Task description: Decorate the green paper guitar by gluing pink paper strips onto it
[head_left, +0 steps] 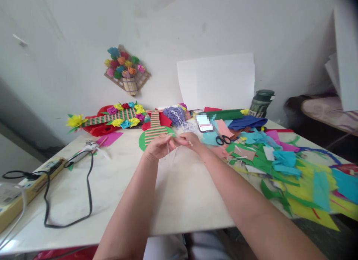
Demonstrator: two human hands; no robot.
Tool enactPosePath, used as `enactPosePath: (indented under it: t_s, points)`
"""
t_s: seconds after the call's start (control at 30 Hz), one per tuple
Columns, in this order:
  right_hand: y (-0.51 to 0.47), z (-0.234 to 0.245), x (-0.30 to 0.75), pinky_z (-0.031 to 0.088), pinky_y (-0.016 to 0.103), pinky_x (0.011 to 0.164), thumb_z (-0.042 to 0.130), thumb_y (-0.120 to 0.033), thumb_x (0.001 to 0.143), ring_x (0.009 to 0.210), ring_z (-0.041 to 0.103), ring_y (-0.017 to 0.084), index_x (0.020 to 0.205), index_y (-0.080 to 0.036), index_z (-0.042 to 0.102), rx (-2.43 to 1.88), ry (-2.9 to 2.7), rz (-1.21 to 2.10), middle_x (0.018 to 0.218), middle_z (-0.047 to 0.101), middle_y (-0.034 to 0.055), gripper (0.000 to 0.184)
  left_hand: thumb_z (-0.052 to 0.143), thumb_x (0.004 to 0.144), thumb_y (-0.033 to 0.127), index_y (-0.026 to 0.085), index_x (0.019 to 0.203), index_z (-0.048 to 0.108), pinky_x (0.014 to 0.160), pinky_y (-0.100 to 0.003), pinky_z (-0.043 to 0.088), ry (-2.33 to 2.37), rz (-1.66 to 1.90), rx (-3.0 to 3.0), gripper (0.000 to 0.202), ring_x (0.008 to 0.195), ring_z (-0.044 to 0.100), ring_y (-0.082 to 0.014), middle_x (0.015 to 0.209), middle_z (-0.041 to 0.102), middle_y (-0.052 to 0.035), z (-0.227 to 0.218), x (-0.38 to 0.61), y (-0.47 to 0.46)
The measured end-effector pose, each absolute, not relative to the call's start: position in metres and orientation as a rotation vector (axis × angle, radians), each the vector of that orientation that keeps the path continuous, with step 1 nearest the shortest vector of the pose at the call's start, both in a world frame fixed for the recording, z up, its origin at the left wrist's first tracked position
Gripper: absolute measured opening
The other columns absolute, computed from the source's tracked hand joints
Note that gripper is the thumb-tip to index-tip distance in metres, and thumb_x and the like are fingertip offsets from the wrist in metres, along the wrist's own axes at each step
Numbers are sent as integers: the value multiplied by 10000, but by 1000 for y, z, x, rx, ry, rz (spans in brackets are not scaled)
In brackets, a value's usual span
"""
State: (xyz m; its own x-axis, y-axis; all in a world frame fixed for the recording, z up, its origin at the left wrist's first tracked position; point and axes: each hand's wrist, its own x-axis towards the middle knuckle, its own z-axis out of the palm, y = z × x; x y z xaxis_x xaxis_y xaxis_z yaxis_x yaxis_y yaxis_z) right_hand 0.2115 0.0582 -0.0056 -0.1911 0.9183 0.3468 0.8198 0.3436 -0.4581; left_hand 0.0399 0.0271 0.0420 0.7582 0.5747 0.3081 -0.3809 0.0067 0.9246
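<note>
Over the middle of the table, my left hand (159,146) and my right hand (188,139) meet, fingers closed. A thin white strand of yarn (173,155) runs between them and hangs down below the fingers. Just behind my left hand lies a flat green oval shape (142,140) with rows of light brown sticks (155,122) across it and up a narrow neck. Parts of that piece are hidden by my hands. Further back, a tangle of purple and white yarn (176,116) sits near a phone (204,123). Black-handled scissors (223,139) rest right of my right hand.
Cut crepe paper (285,161) covers the table's right side. A green bottle (261,103) stands at the back. Left are a flower-trimmed guitar shape (123,114), a glue gun (86,148) with its black cord (91,193), and a power strip (41,180). Paper flowers (123,66) hang on the wall.
</note>
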Motion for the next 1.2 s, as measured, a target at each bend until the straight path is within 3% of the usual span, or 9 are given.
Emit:
enactPosePath:
  t_s: [0.07, 0.17, 0.27, 0.37, 0.5, 0.6, 0.77, 1.0, 1.2]
  points:
    - [63, -10, 213, 347, 219, 594, 433, -255, 802, 673, 542, 123, 719, -171, 653, -1450, -1942, 298, 719, 643, 11, 249, 586, 708, 455, 135, 552, 678, 972, -502, 297, 143, 711, 1428, 367, 1010, 572, -343, 838, 693, -145, 40, 40, 28]
    - [70, -12, 216, 387, 222, 615, 414, -270, 808, 641, 562, 111, 753, -174, 626, -1319, -1617, 471, 718, 638, 8, 239, 549, 724, 515, 150, 600, 697, 964, -464, 318, 171, 689, 1494, 413, 987, 586, -311, 819, 695, -129, 37, 38, 33]
    - [72, -7, 219, 423, 236, 632, 447, -298, 789, 675, 602, 116, 798, -170, 612, -1111, -1332, 674, 839, 661, 35, 209, 353, 772, 645, 154, 609, 698, 920, -429, 365, 347, 606, 1563, 621, 893, 610, -268, 759, 690, -125, 35, 34, 39]
    - [69, 3, 220, 439, 247, 666, 515, -321, 750, 774, 631, 135, 797, -173, 606, -897, -1117, 854, 934, 666, 57, 180, 214, 775, 692, 157, 558, 676, 796, -362, 435, 640, 554, 1635, 739, 698, 600, -211, 576, 647, -107, 34, 34, 42]
    - [64, 13, 226, 454, 271, 701, 580, -334, 690, 830, 638, 162, 738, -179, 568, -697, -971, 1063, 925, 672, 61, 163, 276, 763, 688, 141, 511, 652, 623, -304, 444, 840, 539, 1642, 709, 558, 554, -177, 538, 629, -124, 31, 38, 42]
    - [62, 14, 231, 449, 257, 636, 576, -340, 677, 730, 633, 145, 759, -172, 572, -719, -1018, 1111, 872, 674, 58, 187, 438, 751, 614, 139, 513, 643, 590, -276, 422, 843, 571, 1668, 569, 558, 551, -159, 558, 640, -116, 29, 38, 41]
    - [54, 13, 231, 352, 207, 479, 559, -225, 635, 469, 458, 71, 920, -140, 617, -953, -1412, 1136, 610, 616, -12, 303, 551, 757, 463, 149, 506, 594, 716, -299, 423, 670, 676, 1620, 405, 633, 589, -164, 602, 661, -88, 30, 34, 41]
    - [50, 9, 217, 276, 189, 430, 504, -121, 623, 423, 379, 62, 1046, -142, 603, -1197, -1827, 1233, 473, 512, -66, 434, 554, 758, 433, 175, 484, 568, 896, -444, 375, 259, 962, 1466, 376, 660, 625, -205, 532, 616, -38, 37, 21, 44]
    - [55, 1, 206, 330, 185, 480, 569, -226, 685, 457, 448, 59, 724, -130, 592, -1170, -1802, 1110, 482, 518, -48, 106, 488, 797, 420, 185, 443, 509, 976, -488, 305, 209, 1074, 1408, 425, 632, 631, -199, 478, 580, -25, 39, 17, 44]
